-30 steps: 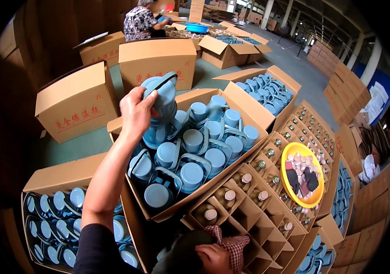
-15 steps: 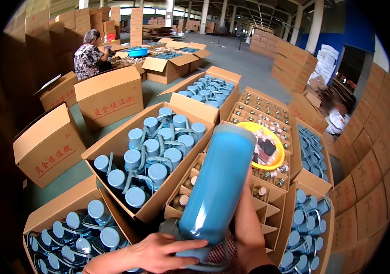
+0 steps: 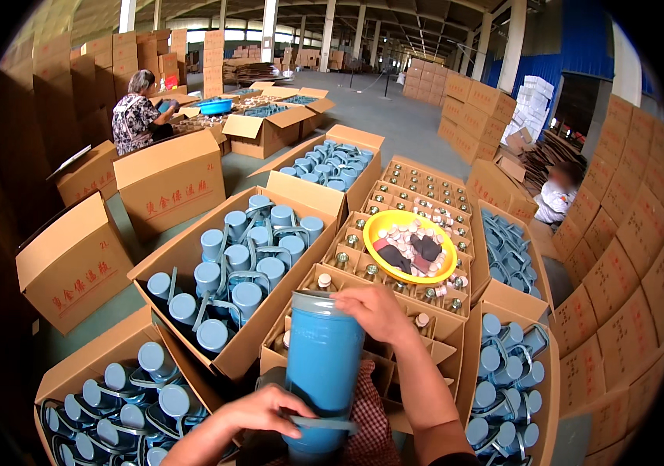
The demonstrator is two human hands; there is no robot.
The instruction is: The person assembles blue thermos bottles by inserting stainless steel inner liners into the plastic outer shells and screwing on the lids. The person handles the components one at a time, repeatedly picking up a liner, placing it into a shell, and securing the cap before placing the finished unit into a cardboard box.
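Note:
A blue vacuum flask (image 3: 322,353) stands nearly upright in front of me, bottom end up, a grey ring round that upper end. My right hand (image 3: 378,312) is closed on the ring, fingers over its edge. Down by the handle and the cup-like lid (image 3: 318,439), my left hand (image 3: 266,410) grips the flask with bent fingers. Just beyond lies a divided carton (image 3: 328,273) holding several bottle-like liners, some with pale stoppers. A yellow basin (image 3: 451,268) rests on the carton behind it and holds many pale stoppers and dark cloth pieces.
Open cartons of blue flasks stand at left (image 3: 227,365), lower left (image 3: 99,342) and right (image 3: 548,388). Closed-sided cartons (image 3: 75,264) sit farther left. A person (image 3: 136,116) works at the far left, another (image 3: 557,194) at the right beside stacked cartons (image 3: 619,311).
The flask has swung from a slant to nearly upright and come lower and closer. My right hand has moved from its side to the top ring. My left hand stays near the lid end.

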